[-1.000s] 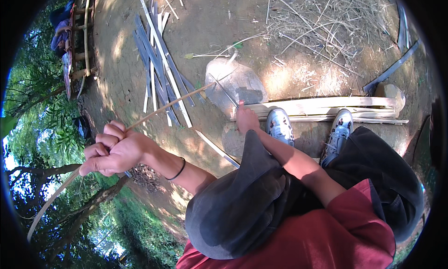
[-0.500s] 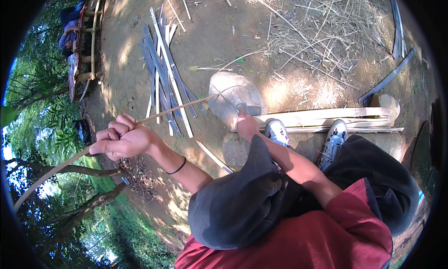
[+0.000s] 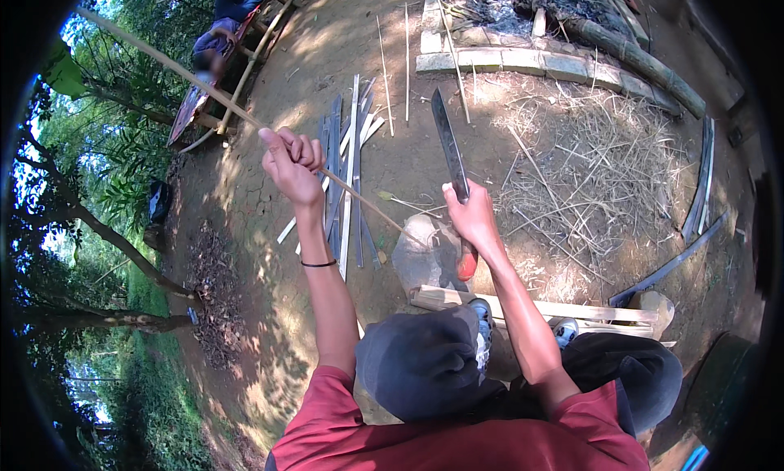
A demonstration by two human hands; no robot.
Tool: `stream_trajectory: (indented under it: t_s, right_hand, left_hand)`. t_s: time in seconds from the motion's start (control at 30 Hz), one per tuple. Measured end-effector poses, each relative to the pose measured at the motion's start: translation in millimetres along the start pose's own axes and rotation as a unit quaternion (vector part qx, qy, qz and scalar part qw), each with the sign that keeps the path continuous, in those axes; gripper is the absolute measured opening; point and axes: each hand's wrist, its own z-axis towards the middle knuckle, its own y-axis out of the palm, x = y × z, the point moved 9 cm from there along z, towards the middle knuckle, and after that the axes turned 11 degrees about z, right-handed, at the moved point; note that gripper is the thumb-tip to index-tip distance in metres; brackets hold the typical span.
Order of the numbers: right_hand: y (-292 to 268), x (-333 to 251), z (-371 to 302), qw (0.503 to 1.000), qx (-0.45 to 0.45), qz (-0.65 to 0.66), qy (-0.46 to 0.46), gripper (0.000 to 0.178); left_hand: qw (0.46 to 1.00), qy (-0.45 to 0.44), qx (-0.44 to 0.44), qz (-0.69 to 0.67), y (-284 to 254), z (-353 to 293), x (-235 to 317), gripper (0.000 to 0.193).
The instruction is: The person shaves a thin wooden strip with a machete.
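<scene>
My left hand (image 3: 296, 167) is closed round a long thin bamboo strip (image 3: 192, 80). The strip slants from the upper left down to a large stone (image 3: 415, 258), where its lower end is over or against the top; I cannot tell whether it touches. My right hand (image 3: 474, 216) grips a machete (image 3: 447, 138) whose dark blade points away from me, and the red-orange end of its handle (image 3: 466, 265) shows below the fist. The blade is apart from the strip, to its right.
Dark and pale split strips (image 3: 351, 156) lie in a heap beyond my left forearm. Thin shavings (image 3: 588, 169) cover the ground at the right, below a brick-edged fire pit (image 3: 523, 60). Split bamboo pieces (image 3: 547, 306) lie by my shoes. A person (image 3: 216, 42) is at the far left.
The view has tilted up toward the fire pit. My left hand has risen and moved right with the strip. My right hand has lifted, the machete now pointing away from me.
</scene>
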Motion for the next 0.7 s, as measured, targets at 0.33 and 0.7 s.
stream_trajectory:
  t_s: [0.33, 0.7]
  right_hand:
    - [-84.7, -266.2, 25.2, 0.967, -0.059, 0.141, -0.204, 0.036]
    - [-114.8, -292.2, 28.4, 0.970, -0.120, 0.098, -0.186, 0.021]
  left_hand:
    - [0.887, -0.149, -0.360, -0.248, 177.4, -0.3, 26.9, 0.054]
    - [0.776, -0.229, -0.532, -0.248, 245.8, -62.7, 34.9, 0.062]
